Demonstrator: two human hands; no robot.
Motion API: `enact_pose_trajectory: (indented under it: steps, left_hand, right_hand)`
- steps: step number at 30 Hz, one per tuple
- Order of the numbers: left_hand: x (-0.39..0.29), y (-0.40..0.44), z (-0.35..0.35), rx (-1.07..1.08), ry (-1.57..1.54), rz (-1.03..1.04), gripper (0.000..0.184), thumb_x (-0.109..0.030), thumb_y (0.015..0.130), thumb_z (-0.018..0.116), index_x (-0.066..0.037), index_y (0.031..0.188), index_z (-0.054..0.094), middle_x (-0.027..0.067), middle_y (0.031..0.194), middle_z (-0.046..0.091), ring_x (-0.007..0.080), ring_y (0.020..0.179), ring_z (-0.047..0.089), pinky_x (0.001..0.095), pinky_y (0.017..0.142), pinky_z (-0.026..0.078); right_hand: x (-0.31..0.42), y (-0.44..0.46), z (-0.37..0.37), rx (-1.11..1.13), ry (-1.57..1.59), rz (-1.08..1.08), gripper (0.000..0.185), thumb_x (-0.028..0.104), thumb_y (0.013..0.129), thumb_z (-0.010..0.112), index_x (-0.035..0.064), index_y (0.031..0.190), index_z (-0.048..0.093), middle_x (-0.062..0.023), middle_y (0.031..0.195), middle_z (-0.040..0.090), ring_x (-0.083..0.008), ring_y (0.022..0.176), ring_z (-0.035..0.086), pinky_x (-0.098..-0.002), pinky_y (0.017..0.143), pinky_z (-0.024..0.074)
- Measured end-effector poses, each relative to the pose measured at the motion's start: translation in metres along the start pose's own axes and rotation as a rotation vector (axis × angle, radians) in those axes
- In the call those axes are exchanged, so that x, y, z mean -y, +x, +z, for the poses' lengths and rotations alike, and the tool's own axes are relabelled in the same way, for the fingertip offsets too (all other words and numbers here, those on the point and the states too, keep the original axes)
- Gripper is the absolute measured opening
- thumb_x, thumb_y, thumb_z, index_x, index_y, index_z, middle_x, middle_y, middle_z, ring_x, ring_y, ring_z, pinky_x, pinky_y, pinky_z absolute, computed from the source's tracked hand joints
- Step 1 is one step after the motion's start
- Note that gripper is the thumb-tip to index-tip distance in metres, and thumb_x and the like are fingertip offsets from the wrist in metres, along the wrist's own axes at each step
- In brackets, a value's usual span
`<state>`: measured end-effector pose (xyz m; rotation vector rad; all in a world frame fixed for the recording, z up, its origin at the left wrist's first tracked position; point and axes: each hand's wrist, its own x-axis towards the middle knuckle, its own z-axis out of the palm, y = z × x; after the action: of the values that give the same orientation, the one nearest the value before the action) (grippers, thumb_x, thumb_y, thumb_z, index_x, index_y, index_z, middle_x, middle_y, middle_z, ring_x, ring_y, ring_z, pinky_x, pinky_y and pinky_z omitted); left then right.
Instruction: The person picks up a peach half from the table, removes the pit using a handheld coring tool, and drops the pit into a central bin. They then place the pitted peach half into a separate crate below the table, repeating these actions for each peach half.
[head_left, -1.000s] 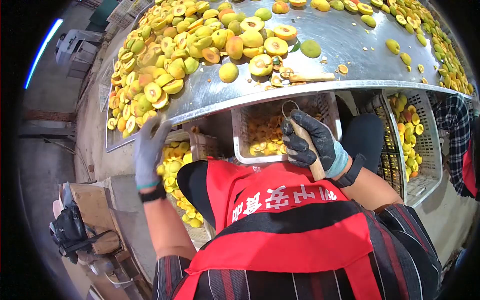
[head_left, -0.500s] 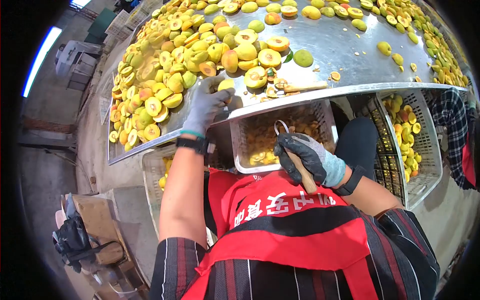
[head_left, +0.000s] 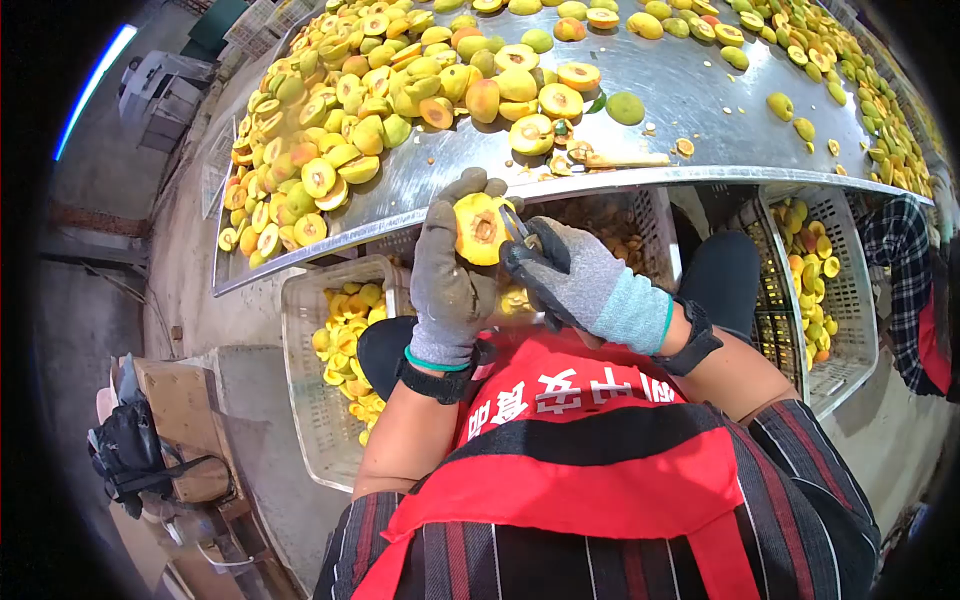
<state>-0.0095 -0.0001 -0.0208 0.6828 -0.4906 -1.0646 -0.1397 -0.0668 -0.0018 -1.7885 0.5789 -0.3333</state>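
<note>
My gloved left hand (head_left: 452, 275) is closed round a halved yellow fruit (head_left: 482, 229), cut face up with a rough brown centre. Just to its right, my gloved right hand (head_left: 575, 270) grips a pitting tool (head_left: 518, 226); the metal loop touches the fruit's right edge, and most of the handle is hidden by the fingers. Both hands are in front of the metal table's edge (head_left: 405, 217). A heap of fruit halves (head_left: 340, 130) lies on the table beyond them. Below the hands, a crate of scraps (head_left: 655, 235) is partly covered.
A white crate with fruit halves (head_left: 300, 400) stands at the lower left. Another crate of halves (head_left: 850, 330) is on the right, beside a co-worker's plaid sleeve (head_left: 893, 245). A wooden-handled tool (head_left: 630, 160) lies near the table edge. Bags (head_left: 140, 455) are at the far left.
My left hand has brought a fruit half from the table edge to a spot before my chest. My right hand has moved up and left, and its tool now meets the fruit.
</note>
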Motion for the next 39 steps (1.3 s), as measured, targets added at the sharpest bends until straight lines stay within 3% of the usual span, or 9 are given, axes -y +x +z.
enact_pose_trajectory:
  steps: [5,10,15,20,26,33,35,37,39]
  left_hand:
    - [0.004,-0.003,0.005,-0.013,0.362,0.171,0.043,-0.034,0.095,0.036,0.001,0.119,0.045,0.0134,0.110,0.054,0.0186,0.098,0.053,0.0305,0.086,0.044]
    - [0.000,-0.009,0.015,-0.020,1.093,0.478,0.036,-0.026,0.096,0.033,0.001,0.114,0.049,0.0138,0.108,0.054,0.0207,0.100,0.053,0.0332,0.088,0.042]
    - [0.007,-0.011,0.014,-0.086,0.930,0.424,0.032,-0.021,0.095,0.034,0.002,0.109,0.052,0.0123,0.105,0.054,0.0198,0.095,0.053,0.0322,0.085,0.042]
    - [-0.001,-0.011,0.018,-0.041,0.829,0.267,0.029,-0.019,0.094,0.036,0.001,0.107,0.053,0.0115,0.103,0.054,0.0193,0.093,0.053,0.0310,0.083,0.043]
    - [0.012,-0.016,0.019,-0.157,0.627,0.287,0.029,-0.023,0.095,0.039,0.000,0.109,0.052,0.0081,0.100,0.055,0.0154,0.089,0.053,0.0278,0.079,0.044]
    - [0.014,-0.017,0.013,-0.115,0.683,0.246,0.020,-0.014,0.092,0.044,0.000,0.104,0.052,0.0068,0.099,0.056,0.0124,0.086,0.053,0.0271,0.077,0.045]
    - [0.010,-0.018,0.021,-0.134,0.690,0.235,0.017,-0.011,0.091,0.044,0.000,0.101,0.052,0.0071,0.097,0.056,0.0115,0.083,0.053,0.0270,0.075,0.047]
    - [0.010,-0.017,0.023,-0.124,0.654,0.253,0.018,-0.012,0.091,0.044,0.001,0.100,0.054,0.0064,0.094,0.057,0.0119,0.081,0.054,0.0262,0.073,0.046]
    - [0.005,-0.016,0.020,-0.040,0.814,0.232,0.021,-0.013,0.092,0.041,0.001,0.099,0.056,0.0078,0.095,0.058,0.0135,0.083,0.055,0.0270,0.075,0.046]
  right_hand:
    - [-0.011,-0.004,0.010,-0.123,-0.054,-0.246,0.023,0.025,0.088,0.052,0.0031,0.089,0.049,-0.0038,0.060,0.050,-0.0105,0.045,0.048,-0.0251,0.041,0.0401]
    - [-0.013,-0.005,0.018,-0.179,-0.053,-0.258,0.021,0.023,0.089,0.050,0.0021,0.092,0.050,-0.0056,0.065,0.053,-0.0123,0.053,0.052,-0.0266,0.049,0.0424]
    - [-0.015,-0.004,0.022,-0.039,0.231,-0.135,0.021,0.021,0.089,0.048,0.0009,0.095,0.051,-0.0117,0.073,0.056,-0.0185,0.060,0.056,-0.0307,0.055,0.0455]
    - [-0.030,0.002,0.019,0.114,-0.620,-0.320,0.021,0.015,0.085,0.050,0.0002,0.100,0.052,-0.0210,0.090,0.056,-0.0325,0.075,0.057,-0.0382,0.068,0.0479]
    - [-0.019,-0.002,0.024,-0.031,0.066,-0.063,0.031,0.024,0.083,0.052,-0.0001,0.102,0.051,-0.0246,0.093,0.056,-0.0404,0.088,0.055,-0.0429,0.073,0.0458]
    - [-0.026,-0.003,0.024,-0.114,-0.140,-0.424,0.026,0.022,0.082,0.053,0.0002,0.097,0.052,-0.0225,0.079,0.059,-0.0394,0.076,0.058,-0.0424,0.067,0.0475]
    - [0.015,-0.007,0.002,0.371,0.438,0.455,0.016,0.013,0.082,0.049,-0.0005,0.091,0.052,-0.0168,0.077,0.054,-0.0302,0.070,0.057,-0.0360,0.066,0.0489]
    - [-0.013,-0.003,0.017,0.345,0.386,0.383,0.015,0.015,0.083,0.049,0.0005,0.087,0.052,-0.0164,0.074,0.053,-0.0294,0.064,0.057,-0.0366,0.060,0.0497]
    - [-0.083,0.010,0.051,-0.219,-0.471,-0.582,0.024,0.025,0.088,0.046,0.0017,0.083,0.050,-0.0107,0.060,0.052,-0.0218,0.046,0.055,-0.0338,0.042,0.0470]
